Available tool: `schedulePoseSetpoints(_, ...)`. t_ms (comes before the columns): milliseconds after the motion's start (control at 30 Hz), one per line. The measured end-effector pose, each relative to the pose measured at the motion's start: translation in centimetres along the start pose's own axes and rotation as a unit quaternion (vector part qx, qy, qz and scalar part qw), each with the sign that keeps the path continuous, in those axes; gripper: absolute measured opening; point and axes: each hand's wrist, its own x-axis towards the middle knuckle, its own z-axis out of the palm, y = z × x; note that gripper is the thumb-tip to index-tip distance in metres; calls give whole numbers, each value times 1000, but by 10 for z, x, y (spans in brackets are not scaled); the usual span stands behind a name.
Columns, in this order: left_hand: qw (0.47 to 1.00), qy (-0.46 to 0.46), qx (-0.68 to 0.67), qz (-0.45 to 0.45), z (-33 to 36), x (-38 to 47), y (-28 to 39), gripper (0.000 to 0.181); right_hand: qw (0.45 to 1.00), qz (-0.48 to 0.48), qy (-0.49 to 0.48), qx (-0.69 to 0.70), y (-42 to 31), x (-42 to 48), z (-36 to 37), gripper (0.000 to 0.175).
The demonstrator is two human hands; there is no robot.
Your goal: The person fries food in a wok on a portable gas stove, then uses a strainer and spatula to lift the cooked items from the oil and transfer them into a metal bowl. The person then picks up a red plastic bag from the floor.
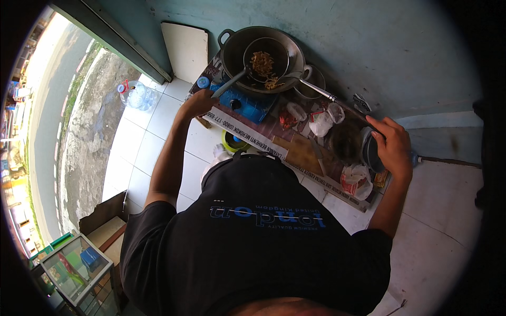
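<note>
My left hand (pixel 201 103) grips the grey handle of a round, shallow, long-handled skimmer (pixel 285 55), which rests inside a large dark wok (pixel 231 55). Browned fried pieces (pixel 261 64) lie in the skimmer. More of them sit at its near rim, by the blade of a metal spatula (pixel 322 90). My right hand (pixel 392 144) is closed around the far end of the spatula's long handle. The wok stands over a blue-topped gas stove (pixel 247 104) with a black knob. What lies under the fried pieces is hidden.
The low table (pixel 290 153) bears a metal pot (pixel 318 81), a red-filled bag (pixel 287 119), a cutting board (pixel 302 152) with a knife (pixel 317 155), a dark bowl (pixel 346 142) and a plastic bag (pixel 356 181). Large plastic bottle (pixel 138 95) stands by the doorway; glass case (pixel 77 268) lower left.
</note>
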Motion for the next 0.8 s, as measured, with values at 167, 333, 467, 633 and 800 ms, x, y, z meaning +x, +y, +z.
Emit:
schedulePoseSetpoints(167, 1000, -2, -1, 7, 1, 3, -3, 34, 1000, -21, -17, -2, -7, 17, 17, 38)
schedulePoseSetpoints(333, 1000, -10, -25, -12, 0, 5, -6, 33, 998, -43, 43, -27, -9, 34, 45, 35)
schedulePoseSetpoints(467, 1000, -16, -25, -6, 0, 6, -7, 34, 999, -19, 42, -27, -4, 30, 24, 33)
schedulePoseSetpoints(633, 1000, -10, -23, -4, 1, 6, -8, 34, 998, -53, -2, -41, -7, 28, 21, 34)
schedulePoseSetpoints(800, 999, -14, -40, -14, 2, 6, -8, 33, 997, -52, 6, -54, -20, 39, 42, 32)
